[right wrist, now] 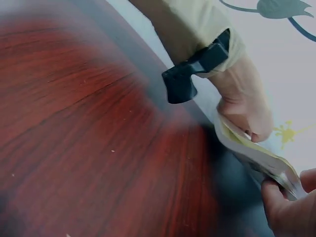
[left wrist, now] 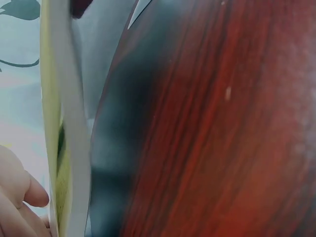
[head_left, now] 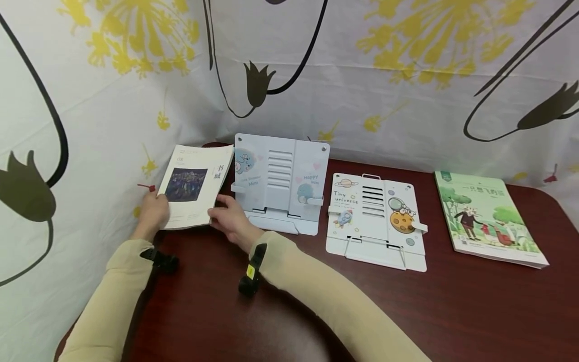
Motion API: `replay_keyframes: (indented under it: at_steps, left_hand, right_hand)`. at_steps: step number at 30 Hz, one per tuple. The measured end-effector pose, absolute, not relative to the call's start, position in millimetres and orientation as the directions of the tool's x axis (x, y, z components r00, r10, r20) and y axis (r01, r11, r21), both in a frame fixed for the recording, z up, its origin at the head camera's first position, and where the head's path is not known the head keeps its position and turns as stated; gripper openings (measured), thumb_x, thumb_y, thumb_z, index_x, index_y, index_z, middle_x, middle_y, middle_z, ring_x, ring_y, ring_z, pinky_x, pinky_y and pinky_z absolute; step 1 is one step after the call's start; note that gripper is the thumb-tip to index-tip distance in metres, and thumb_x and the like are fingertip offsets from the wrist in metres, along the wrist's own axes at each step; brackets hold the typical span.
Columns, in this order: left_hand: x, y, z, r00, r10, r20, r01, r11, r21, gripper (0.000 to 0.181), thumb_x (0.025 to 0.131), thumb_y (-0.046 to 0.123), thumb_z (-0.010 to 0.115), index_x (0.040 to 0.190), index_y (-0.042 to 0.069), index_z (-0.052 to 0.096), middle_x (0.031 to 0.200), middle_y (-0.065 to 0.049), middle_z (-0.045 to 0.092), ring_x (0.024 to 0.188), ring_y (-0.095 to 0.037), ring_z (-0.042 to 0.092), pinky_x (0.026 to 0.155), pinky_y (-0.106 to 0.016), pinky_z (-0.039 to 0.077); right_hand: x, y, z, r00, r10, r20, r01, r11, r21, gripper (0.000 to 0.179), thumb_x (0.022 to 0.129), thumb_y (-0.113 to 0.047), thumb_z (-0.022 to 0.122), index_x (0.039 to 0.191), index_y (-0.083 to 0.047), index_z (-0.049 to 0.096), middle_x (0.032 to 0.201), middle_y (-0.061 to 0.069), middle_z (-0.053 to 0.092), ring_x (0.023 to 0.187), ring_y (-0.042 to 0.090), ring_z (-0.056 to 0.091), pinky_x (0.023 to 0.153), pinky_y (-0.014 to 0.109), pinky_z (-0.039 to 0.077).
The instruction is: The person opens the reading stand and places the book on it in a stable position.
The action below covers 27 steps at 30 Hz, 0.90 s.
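Both hands hold a white magazine (head_left: 190,206) with a dark picture on its cover, raised and tilted over the left part of the table. My left hand (head_left: 156,213) grips its left side near the bottom corner. On the lower right edge, my right hand (head_left: 232,218) pinches it between thumb and fingers. The left wrist view has the magazine (left wrist: 76,138) edge-on, with fingers of my left hand (left wrist: 19,197) beside it. Seen from the right wrist, the pages bend between my right hand (right wrist: 291,212) and my left hand (right wrist: 247,103).
Just right of the magazine stands a blue-and-white book stand (head_left: 280,176). Farther right is a second stand (head_left: 375,216) with space drawings, then a green picture book (head_left: 493,216) lying on the dark red table (head_left: 217,322). Patterned white cloth (head_left: 307,65) hangs behind and along the left.
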<state>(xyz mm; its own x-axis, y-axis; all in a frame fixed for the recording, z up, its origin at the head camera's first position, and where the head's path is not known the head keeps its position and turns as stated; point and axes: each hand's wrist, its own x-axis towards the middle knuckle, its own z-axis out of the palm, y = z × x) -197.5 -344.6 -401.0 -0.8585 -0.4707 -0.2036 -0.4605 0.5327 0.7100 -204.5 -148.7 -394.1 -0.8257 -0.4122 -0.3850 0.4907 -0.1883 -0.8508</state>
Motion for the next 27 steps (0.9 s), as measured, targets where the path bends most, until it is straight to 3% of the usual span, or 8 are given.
replay_keyframes:
  at_steps: [4,7,11,15,19,22,24,27]
  left_hand:
    - [-195,-345,-401,-0.846,-0.496,-0.198,-0.462,0.494,0.736,0.055,0.093,0.013,0.014,0.137,-0.016,0.030,0.142,-0.034,0.030,0.129,-0.040,0.032,0.108,-0.048,0.029]
    - [-192,-344,-401,-0.837,-0.519,-0.173,-0.449,0.472,0.758,0.053,0.093,0.012,0.015,0.133,-0.014,0.037,0.139,-0.031,0.037,0.115,-0.034,0.039,0.091,-0.040,0.041]
    - [-190,-342,-398,-0.814,-0.551,-0.181,-0.472,0.449,0.758,0.055,0.093,0.015,0.014,0.136,-0.008,0.039,0.140,-0.025,0.040,0.108,-0.031,0.041,0.071,-0.032,0.041]
    - [-190,-339,-396,-0.784,-0.590,-0.196,-0.494,0.400,0.772,0.056,0.096,0.020,0.013,0.142,-0.002,0.035,0.143,-0.023,0.037,0.115,-0.033,0.041,0.070,-0.035,0.043]
    - [-191,-333,-390,-0.764,-0.625,-0.159,-0.392,0.254,0.884,0.054,0.097,0.019,0.012,0.147,0.000,0.025,0.150,-0.018,0.027,0.128,-0.026,0.031,0.095,-0.031,0.039]
    - [-194,-327,-383,-0.754,-0.648,-0.105,-0.261,0.149,0.954,0.051,0.097,0.014,0.014,0.144,-0.003,0.027,0.146,-0.015,0.030,0.129,-0.019,0.029,0.107,-0.025,0.026]
    - [-195,-323,-377,-0.748,-0.660,-0.071,-0.212,0.136,0.968,0.045,0.096,0.012,0.015,0.134,-0.001,0.037,0.132,-0.012,0.040,0.120,-0.017,0.035,0.101,-0.023,0.029]
    - [-196,-315,-369,-0.741,-0.671,-0.006,-0.116,0.119,0.986,0.032,0.095,0.008,0.017,0.112,0.010,0.044,0.109,0.003,0.044,0.102,-0.010,0.040,0.088,-0.019,0.032]
  right_hand:
    - [-205,-148,-390,-0.837,-0.419,-0.353,0.459,-0.184,-0.869,0.038,0.089,0.006,0.054,0.127,0.000,0.048,0.112,0.016,0.062,0.100,0.021,0.062,0.089,0.038,0.050]
    - [-204,-146,-387,-0.844,-0.429,-0.323,0.428,-0.176,-0.886,0.036,0.089,0.006,0.055,0.124,0.000,0.049,0.111,0.017,0.062,0.098,0.023,0.063,0.086,0.037,0.052]
    - [-202,-142,-382,-0.849,-0.444,-0.286,0.384,-0.149,-0.911,0.046,0.087,0.008,0.056,0.131,-0.002,0.046,0.102,0.016,0.064,0.090,0.023,0.065,0.081,0.036,0.054]
    - [-202,-138,-376,-0.851,-0.463,-0.248,0.343,-0.133,-0.930,0.053,0.087,0.008,0.057,0.136,-0.006,0.043,0.094,0.014,0.063,0.084,0.021,0.065,0.078,0.036,0.055]
    - [-204,-133,-369,-0.856,-0.475,-0.206,0.300,-0.131,-0.945,0.046,0.089,0.005,0.056,0.133,-0.006,0.046,0.098,0.016,0.064,0.084,0.021,0.064,0.077,0.037,0.055]
    - [-206,-128,-361,-0.866,-0.474,-0.158,0.244,-0.125,-0.962,0.040,0.091,0.003,0.055,0.129,-0.004,0.048,0.106,0.018,0.064,0.087,0.021,0.064,0.078,0.038,0.055]
    - [-208,-124,-356,-0.879,-0.463,-0.117,0.191,-0.116,-0.975,0.036,0.091,0.002,0.055,0.127,-0.002,0.049,0.109,0.018,0.063,0.087,0.019,0.063,0.077,0.036,0.055]
    - [-211,-114,-347,-0.897,-0.439,-0.046,0.093,-0.087,-0.992,0.033,0.090,0.003,0.056,0.123,0.000,0.052,0.111,0.019,0.063,0.086,0.016,0.061,0.075,0.032,0.056]
